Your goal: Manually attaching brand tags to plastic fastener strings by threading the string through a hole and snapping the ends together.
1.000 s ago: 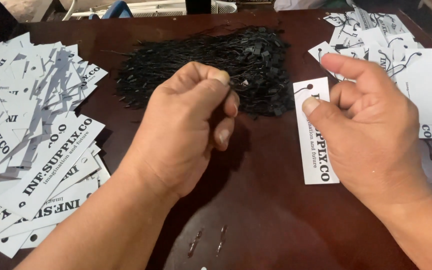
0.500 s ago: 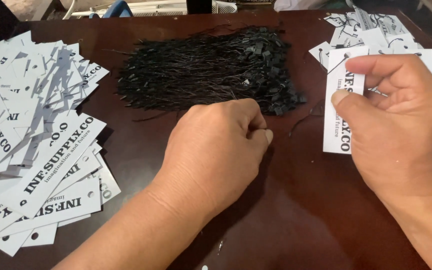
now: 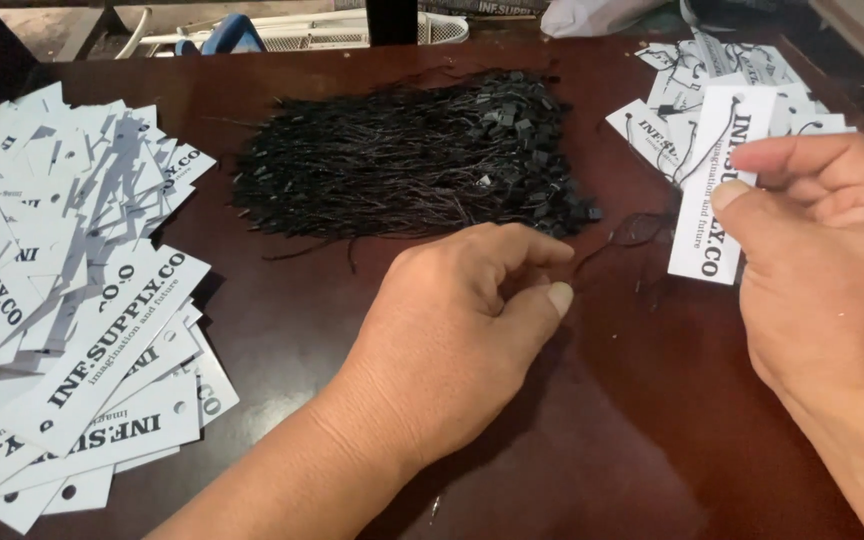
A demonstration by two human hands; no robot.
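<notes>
My right hand [image 3: 832, 270] pinches a white paper tag [image 3: 714, 190] with black print, holding it upright at the right of the dark wooden table [image 3: 282, 330]. A thin black string [image 3: 637, 232] runs from the tag's hole toward my left hand [image 3: 467, 330], whose thumb and fingers are closed on the string's end. A heap of black string fasteners [image 3: 412, 155] lies just behind my left hand.
A large spread of loose white tags [image 3: 62, 300] covers the table's left side. A smaller pile of tags with strings attached [image 3: 692, 90] lies at the back right, behind my right hand. White wire racks [image 3: 312, 25] stand beyond the table's far edge.
My right hand has carried the tag up and to the right. My left hand has moved right and lower, drawing the black string out from the tag.
</notes>
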